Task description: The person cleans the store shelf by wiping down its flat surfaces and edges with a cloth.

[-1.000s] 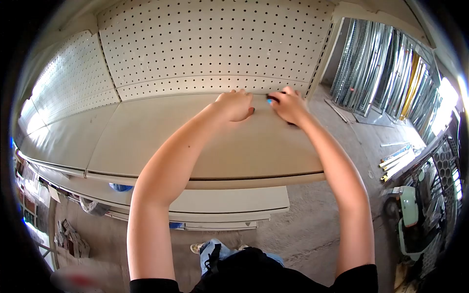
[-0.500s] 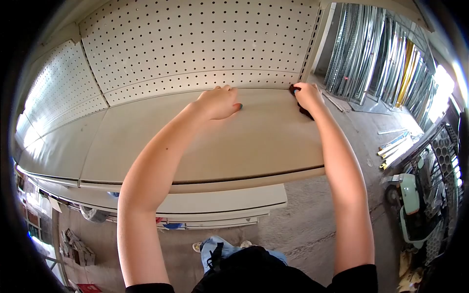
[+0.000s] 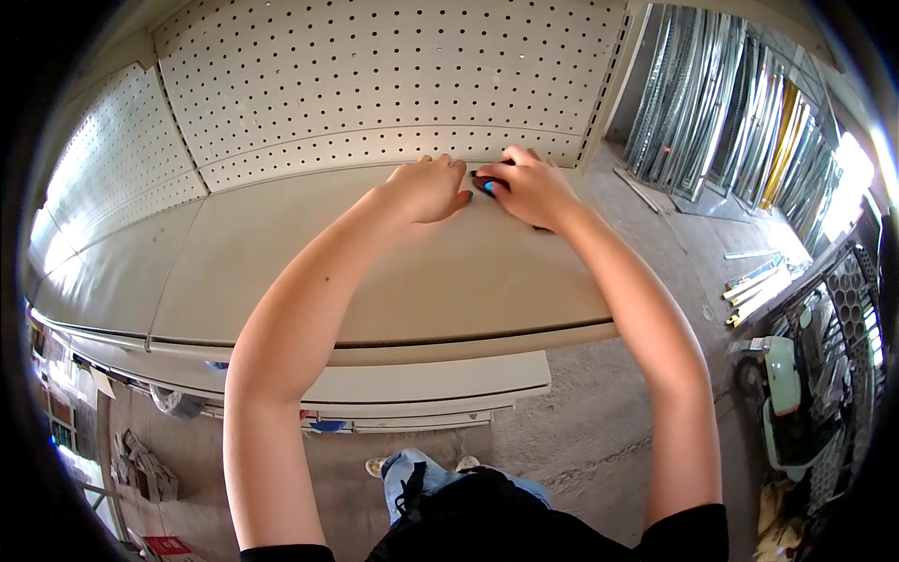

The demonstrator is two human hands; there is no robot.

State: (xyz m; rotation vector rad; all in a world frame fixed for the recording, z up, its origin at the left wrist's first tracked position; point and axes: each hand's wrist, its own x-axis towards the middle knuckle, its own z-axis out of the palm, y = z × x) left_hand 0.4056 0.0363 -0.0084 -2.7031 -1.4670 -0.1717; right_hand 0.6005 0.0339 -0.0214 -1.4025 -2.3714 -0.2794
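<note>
A beige metal shelf (image 3: 393, 281) lies in front of me, backed by a perforated panel (image 3: 375, 75). My right hand (image 3: 534, 187) presses a dark brown cloth (image 3: 489, 181) onto the shelf close to the panel's foot; most of the cloth is hidden beneath the fingers and palm. Just left of it, my left hand (image 3: 431, 190) rests on the shelf with its thumb apart and nothing visible in it. Its fingertips reach toward the panel and are partly hidden. The two hands are near each other, separated by a small gap.
Lower shelves (image 3: 440, 379) jut out below the front edge. Long metal profiles (image 3: 693, 112) lean upright at the back right. A pale green scooter (image 3: 785, 375) stands at the right, and a pile of broken pieces (image 3: 142, 466) lies on the floor at the left.
My right hand has slid left along the back of the shelf with the cloth, from the right end to beside my left hand. My left hand has shifted slightly right.
</note>
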